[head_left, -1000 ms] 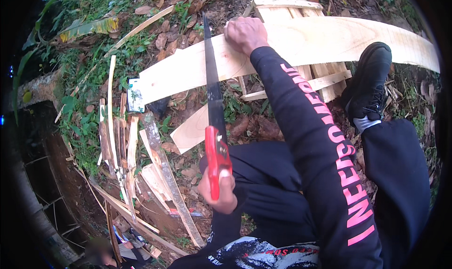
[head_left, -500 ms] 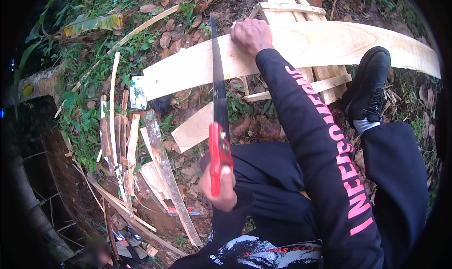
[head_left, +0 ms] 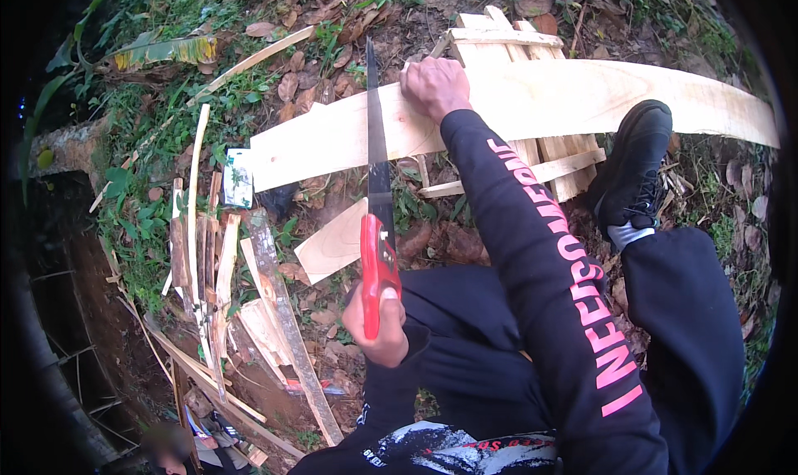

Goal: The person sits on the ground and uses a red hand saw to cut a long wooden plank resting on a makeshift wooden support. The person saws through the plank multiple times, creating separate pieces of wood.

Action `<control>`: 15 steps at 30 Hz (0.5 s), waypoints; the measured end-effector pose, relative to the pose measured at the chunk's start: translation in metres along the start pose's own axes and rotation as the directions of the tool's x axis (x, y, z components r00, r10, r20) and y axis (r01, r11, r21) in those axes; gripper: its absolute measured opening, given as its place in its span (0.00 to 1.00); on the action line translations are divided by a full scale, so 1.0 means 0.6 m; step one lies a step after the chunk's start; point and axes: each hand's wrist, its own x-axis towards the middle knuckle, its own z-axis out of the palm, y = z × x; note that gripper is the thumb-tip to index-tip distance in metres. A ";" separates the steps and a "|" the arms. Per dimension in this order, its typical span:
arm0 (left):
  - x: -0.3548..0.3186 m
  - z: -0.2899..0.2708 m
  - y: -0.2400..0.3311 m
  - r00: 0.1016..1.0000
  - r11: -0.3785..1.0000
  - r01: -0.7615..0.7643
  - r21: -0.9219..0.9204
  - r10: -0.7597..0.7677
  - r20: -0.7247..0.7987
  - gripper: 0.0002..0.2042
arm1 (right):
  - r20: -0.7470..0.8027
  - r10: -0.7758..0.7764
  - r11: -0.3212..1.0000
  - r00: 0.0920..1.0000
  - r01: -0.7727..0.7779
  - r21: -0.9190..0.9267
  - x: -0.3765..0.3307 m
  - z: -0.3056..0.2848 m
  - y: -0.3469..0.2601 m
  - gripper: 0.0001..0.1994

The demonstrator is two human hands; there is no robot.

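My left hand (head_left: 376,324) is closed round the red handle of a handsaw (head_left: 380,155). The dark blade crosses a long pale wooden board (head_left: 320,134) near its left end and points away from me. Farther right, my right hand (head_left: 435,86) grips the board's far edge and leans on it; the fingertips are hidden. My shoe (head_left: 638,155) presses on the board's near edge. Beneath the board, a stack of short planks with crosspieces (head_left: 544,155) props it up. An offcut of pale board (head_left: 332,241) lies beside the saw handle.
Several strips and split pieces of wood (head_left: 224,275) lie at the left, next to a bark-edged slat (head_left: 291,325). A white packet (head_left: 238,176) sits by the board's left end. Leaves and plants cover the ground. Another person (head_left: 170,450) is at the lower left.
The whole view has shifted slightly. Against the board, the saw handle has moved a little forward, nearer the board's near edge. My right hand keeps its place on the board.
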 end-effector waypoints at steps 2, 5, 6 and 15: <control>0.072 0.039 -0.023 0.998 0.999 -0.038 0.023 0.039 -0.041 0.06 | -0.133 -0.046 0.999 0.990 0.042 -0.034 -0.004 0.011 0.001 0.20; 0.146 0.049 -0.029 0.999 0.999 -0.039 -0.023 0.040 0.026 0.06 | -0.090 -0.063 0.998 0.994 0.064 0.017 -0.015 0.003 -0.032 0.20; 0.147 0.049 -0.015 1.000 0.997 0.004 -0.076 -0.002 0.021 0.07 | -0.107 -0.051 0.998 0.993 0.055 0.031 -0.004 -0.004 -0.025 0.20; 0.066 0.020 -0.071 0.997 0.997 -0.067 0.023 0.068 -0.024 0.07 | -0.142 -0.067 0.997 0.988 0.062 -0.036 -0.009 0.024 0.001 0.20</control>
